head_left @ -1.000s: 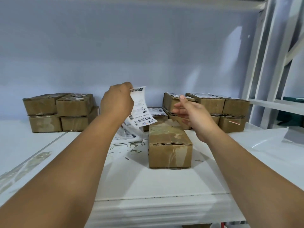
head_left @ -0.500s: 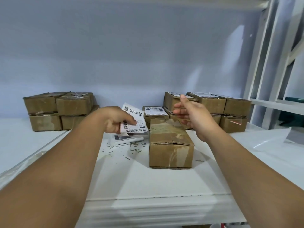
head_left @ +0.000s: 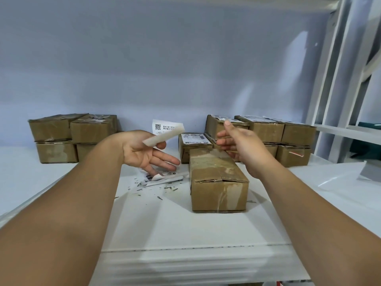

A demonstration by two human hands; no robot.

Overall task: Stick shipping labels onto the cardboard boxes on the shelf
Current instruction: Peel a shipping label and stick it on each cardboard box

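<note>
Left hand (head_left: 144,152) pinches the shipping label (head_left: 164,131) by one edge, likely sparing its adhesive; right hand (head_left: 242,145) hovers relaxed, empty, near the unlabelled cardboard box (head_left: 218,182)

**A:** Anything worn on the arms?

**B:** Nothing I can see. The left forearm (head_left: 72,205) and the right forearm (head_left: 313,205) are bare from each wrist back to the near edge.

**A:** And the hands?

**B:** The left hand (head_left: 144,151) and the right hand (head_left: 242,141) are bare too. A pale nail shows at the tip of the right thumb (head_left: 227,125).
</note>
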